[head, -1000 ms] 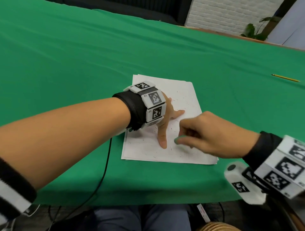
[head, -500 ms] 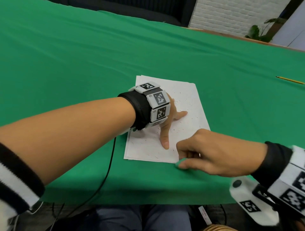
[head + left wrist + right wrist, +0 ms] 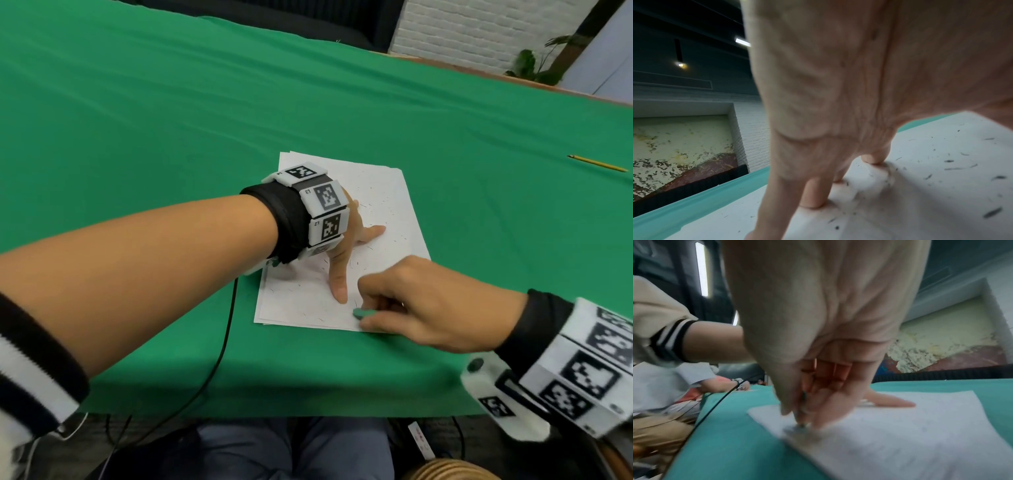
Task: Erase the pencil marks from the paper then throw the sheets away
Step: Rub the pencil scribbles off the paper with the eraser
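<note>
Pressing down with spread, straight fingers, the left hand (image 3: 346,246) lies flat on the sheets of paper (image 3: 387,192), which rest on the green bench (image 3: 171,113) near its front edge. Only the left wrist view shows the fingertips (image 3: 813,199) touching the white surface amid dark eraser crumbs (image 3: 992,212); the head view shows these as mere specks. Just right of that thumb, at the paper's near right corner, the right hand (image 3: 411,305) pinches a green eraser (image 3: 362,312) with curled fingers, its tip on the sheet. In the right wrist view the eraser is almost hidden between blurred fingers, and any pencil marks are too faint to make out. How many sheets lie in the stack cannot be told, though offset edges show at the far left corner. Well to the right of the paper, a yellow pencil (image 3: 597,163) lies on the bench. A black cable (image 3: 226,329) hangs over the bench edge left of the paper.
</note>
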